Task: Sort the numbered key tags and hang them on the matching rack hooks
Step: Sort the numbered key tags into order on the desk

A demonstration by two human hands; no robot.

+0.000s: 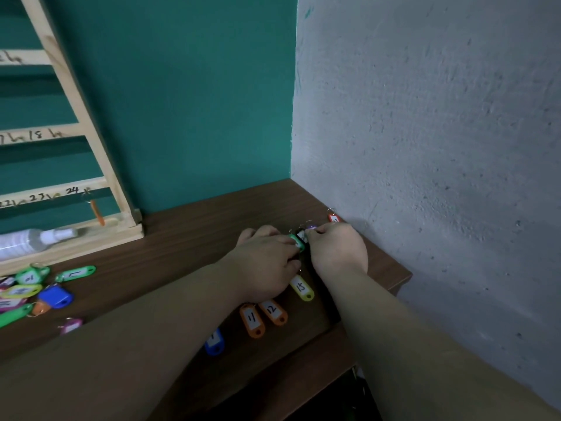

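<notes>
Key tags, form: flat oblong plastic shells with rounded ends, white paper insert with a handwritten number, thin wire ring at one end
Row near the wrists: yellow tag [302, 287] marked 15, orange tag 12 [273, 311], orange tag 11 [252, 320] and blue tag [215, 343], side by side on the table [197, 232] toward its near right edge; blue tag partly hidden under the left forearm
Tags at the fingertips: green tag [297, 242], black tag [302, 234] and purple tag [311, 227] close together between the two hands; red tag [334, 218] just beyond, beside the grey wall [425, 147]
Loose pile [33, 290]: mixed green, yellow, blue and purple tags at the table's left, well apart from the hands
Rack [91, 147]: pale bare wood, horizontal slats with inked numbers, upright against the teal wall; hanging orange tag [97, 212] under 24
Table surface: dark brown wood grain, matt
Grey wall surface: rough plaster
Left hand [267, 262]: palm down, low over the table, fingertips against the green tag; grasp or mere touch not determinable
Right hand [337, 253]: back upward, fingers curled, tips pinching the black tag
</notes>
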